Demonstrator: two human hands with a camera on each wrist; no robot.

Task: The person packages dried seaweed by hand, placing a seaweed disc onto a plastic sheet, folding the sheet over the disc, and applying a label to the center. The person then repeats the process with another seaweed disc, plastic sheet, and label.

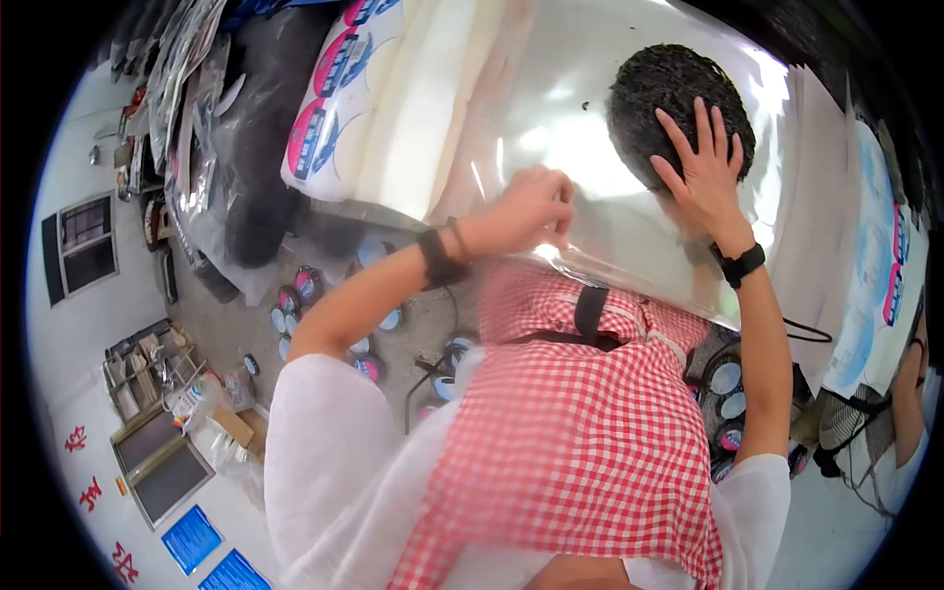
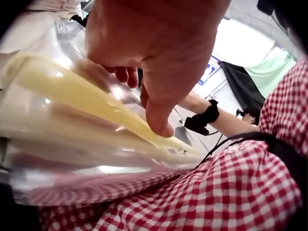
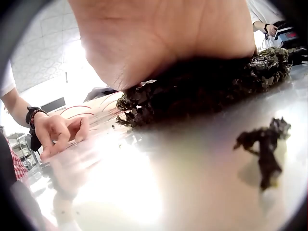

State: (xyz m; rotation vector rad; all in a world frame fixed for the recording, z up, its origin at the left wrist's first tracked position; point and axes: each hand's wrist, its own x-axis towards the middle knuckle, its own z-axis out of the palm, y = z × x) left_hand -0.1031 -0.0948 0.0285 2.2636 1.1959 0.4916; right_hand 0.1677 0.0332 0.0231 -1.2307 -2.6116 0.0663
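My right hand [image 1: 710, 192] lies palm down on a round, dark cake of dried seaweed [image 1: 654, 84], fingers spread over its near right part. In the right wrist view the palm covers the top of the seaweed [image 3: 269, 72], and its flaky edge shows below. My left hand [image 1: 526, 208] is at the near left of the shiny, plastic-covered work surface [image 1: 551, 98], fingers bent towards the thumb. In the left wrist view its thumb [image 2: 161, 122] points down at the clear plastic [image 2: 86, 96]; I cannot tell whether the fingers pinch anything.
A loose seaweed scrap [image 3: 267, 154] lies before the cake. Printed plastic packaging [image 1: 339, 98] is stacked at the left; more printed sheets [image 1: 855, 256] hang at the right. Several round printed items [image 1: 307, 285] are on the floor. A red-checked apron [image 1: 580, 423] meets the near edge.
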